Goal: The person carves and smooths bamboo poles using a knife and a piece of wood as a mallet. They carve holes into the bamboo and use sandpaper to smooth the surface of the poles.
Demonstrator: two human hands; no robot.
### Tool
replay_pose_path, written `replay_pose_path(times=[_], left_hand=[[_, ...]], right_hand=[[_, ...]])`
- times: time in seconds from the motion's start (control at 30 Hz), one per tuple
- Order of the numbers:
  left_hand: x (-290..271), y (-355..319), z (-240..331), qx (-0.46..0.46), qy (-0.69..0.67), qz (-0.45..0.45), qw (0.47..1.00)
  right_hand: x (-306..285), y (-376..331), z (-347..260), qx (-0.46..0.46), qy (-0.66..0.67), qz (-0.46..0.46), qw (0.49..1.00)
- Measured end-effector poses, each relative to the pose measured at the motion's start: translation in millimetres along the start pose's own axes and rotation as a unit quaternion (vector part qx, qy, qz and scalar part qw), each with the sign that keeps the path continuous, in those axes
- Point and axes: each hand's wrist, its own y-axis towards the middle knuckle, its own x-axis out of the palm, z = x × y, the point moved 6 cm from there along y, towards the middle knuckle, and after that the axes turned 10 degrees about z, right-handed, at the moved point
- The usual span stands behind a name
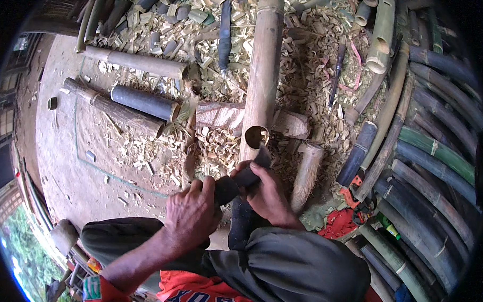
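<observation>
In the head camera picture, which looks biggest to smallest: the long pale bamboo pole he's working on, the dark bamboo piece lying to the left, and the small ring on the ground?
1. Pale bamboo pole, clearly longest.
2. Dark bamboo piece.
3. Small ring, tiny, though the fisheye rim shrinks it.

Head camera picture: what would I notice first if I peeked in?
First, the long pale bamboo pole running up the middle, its hollow end facing the person. Just below it, the left hand and right hand grip a dark blade tool at that end. All around lie pale bamboo chips, with dark bamboo stalks piled on the right.
</observation>
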Motion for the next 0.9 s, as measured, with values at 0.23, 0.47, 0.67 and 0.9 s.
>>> replay_pose_path(times=[0.23, 0.47, 0.67, 0.9], left_hand=[[-68, 38, 36, 0.091, 0.083, -0.101, 0.987], [-23, 22, 16, 0.033, -0.018, -0.128, 0.991], [55, 2, 35, -0.079, -0.177, -0.084, 0.977], [89, -6, 69, -0.172, -0.343, -0.028, 0.923]], right_hand=[[12, 4, 5, 0.04, 0.142, -0.02, 0.989], [-6, 12, -7, 0.017, 0.014, 0.019, 1.0], [-31, 23, -41, 0.009, -0.19, 0.079, 0.979], [-58, 22, -53, -0.103, -0.408, 0.139, 0.896]])
